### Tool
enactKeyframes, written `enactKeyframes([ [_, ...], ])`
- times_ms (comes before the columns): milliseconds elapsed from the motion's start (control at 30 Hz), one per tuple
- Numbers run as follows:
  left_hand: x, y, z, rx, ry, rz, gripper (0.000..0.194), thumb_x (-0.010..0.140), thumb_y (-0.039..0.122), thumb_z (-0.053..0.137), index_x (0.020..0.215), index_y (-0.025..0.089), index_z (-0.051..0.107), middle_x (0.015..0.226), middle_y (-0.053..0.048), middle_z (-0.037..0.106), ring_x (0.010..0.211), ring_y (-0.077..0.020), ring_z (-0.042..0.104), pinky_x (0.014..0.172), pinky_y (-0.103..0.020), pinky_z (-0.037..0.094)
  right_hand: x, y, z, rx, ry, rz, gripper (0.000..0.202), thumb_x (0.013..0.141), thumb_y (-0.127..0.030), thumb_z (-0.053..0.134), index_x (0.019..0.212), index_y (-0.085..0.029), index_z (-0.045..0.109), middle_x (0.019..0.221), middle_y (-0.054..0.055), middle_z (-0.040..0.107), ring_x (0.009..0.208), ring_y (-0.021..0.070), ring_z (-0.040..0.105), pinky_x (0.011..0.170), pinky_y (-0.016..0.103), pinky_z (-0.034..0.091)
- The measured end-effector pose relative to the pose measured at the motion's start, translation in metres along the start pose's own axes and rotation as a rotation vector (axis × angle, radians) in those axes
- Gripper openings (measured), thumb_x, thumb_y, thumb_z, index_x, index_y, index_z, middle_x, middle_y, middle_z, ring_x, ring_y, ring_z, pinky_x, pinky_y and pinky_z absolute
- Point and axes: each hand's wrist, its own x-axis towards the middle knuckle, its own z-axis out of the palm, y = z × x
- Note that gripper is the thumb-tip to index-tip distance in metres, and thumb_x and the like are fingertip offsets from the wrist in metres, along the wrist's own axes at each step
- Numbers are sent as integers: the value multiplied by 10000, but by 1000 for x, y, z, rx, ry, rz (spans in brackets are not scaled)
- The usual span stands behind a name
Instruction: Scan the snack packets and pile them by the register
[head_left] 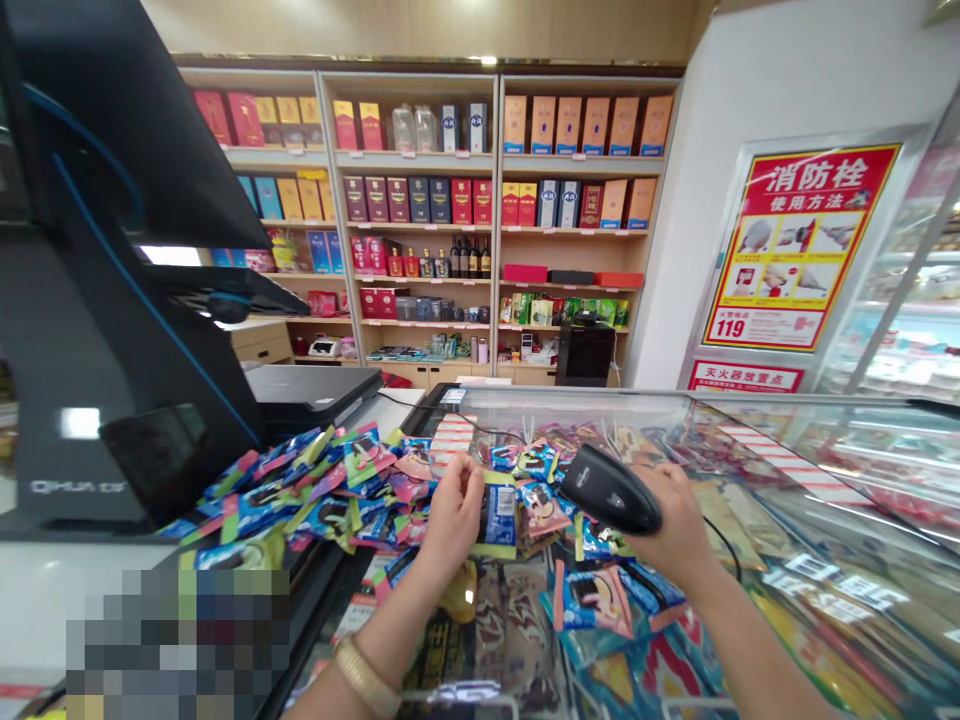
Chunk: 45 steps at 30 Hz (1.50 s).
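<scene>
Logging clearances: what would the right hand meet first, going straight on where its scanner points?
The right hand would likely meet a blue packet past its scanner; depth is unclear.

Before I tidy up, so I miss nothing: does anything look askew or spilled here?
Yes: the small packets lie jumbled at odd angles, heaped beside the monitor stand and scattered over the glass top, unlike the upright boxes on the shelves. I see no spilled contents.

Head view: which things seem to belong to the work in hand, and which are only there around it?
Work in hand:
- scanner, in the right hand
- packet, apparently in the left hand
- pile of similar packets, probably

Only around:
- screen
- shelved boxes
- wall poster
</scene>
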Motion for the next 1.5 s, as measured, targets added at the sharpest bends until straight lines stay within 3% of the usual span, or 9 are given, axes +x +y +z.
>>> enactKeyframes([
  [200,6,1,-10,95,52,20,157,857,337,432,746,225,427,646,54,406,577,-133,421,567,-259,352,9,-27,-5,173,-200,11,101,672,-184,556,759,-212,597,672,-14,615,642,144,521,719,312,271],
  [400,7,1,-11,108,58,15,155,857,329,432,743,223,424,650,54,412,582,-128,432,576,-254,361,10,-34,-2,201,-319,26,46,699,-246,598,721,-209,581,661,-6,609,644,147,508,723,313,262],
  [733,6,2,-11,110,62,2,135,853,318,440,760,219,437,656,47,444,596,-134,470,579,-255,384,9,-36,-2,189,-327,36,18,703,-228,573,709,-212,569,664,-9,610,655,148,521,720,311,278],
  [967,8,4,-16,108,47,10,162,869,341,442,766,217,455,651,38,492,584,-133,500,562,-241,391,7,-29,2,176,-252,27,63,664,-191,559,720,-213,579,665,-8,606,642,149,507,704,306,285],
  [1067,12,8,-28,319,45,33,138,881,308,439,793,217,493,687,16,577,583,-142,541,581,-252,396,4,-23,2,139,-232,31,110,659,-178,552,755,-213,594,691,-3,626,657,151,530,704,305,298],
  [1267,16,13,-49,1039,-96,42,205,862,202,449,807,219,646,748,-67,680,775,-237,633,655,-299,401,-1,0,5,28,-103,58,213,675,-252,562,871,-208,634,787,30,690,699,177,591,714,309,342],
  [1367,17,8,-52,1150,-110,121,230,833,166,462,817,203,688,822,-108,705,835,-272,636,724,-346,414,-4,13,9,-26,-72,123,153,694,-285,556,804,-213,634,781,39,695,672,180,588,695,303,356],
  [1500,18,4,-54,1195,2,183,243,839,187,472,881,212,709,900,-111,719,856,-300,619,760,-397,409,-6,21,12,-55,-73,187,141,707,-295,561,791,-207,632,792,44,699,691,186,603,691,296,360],
])
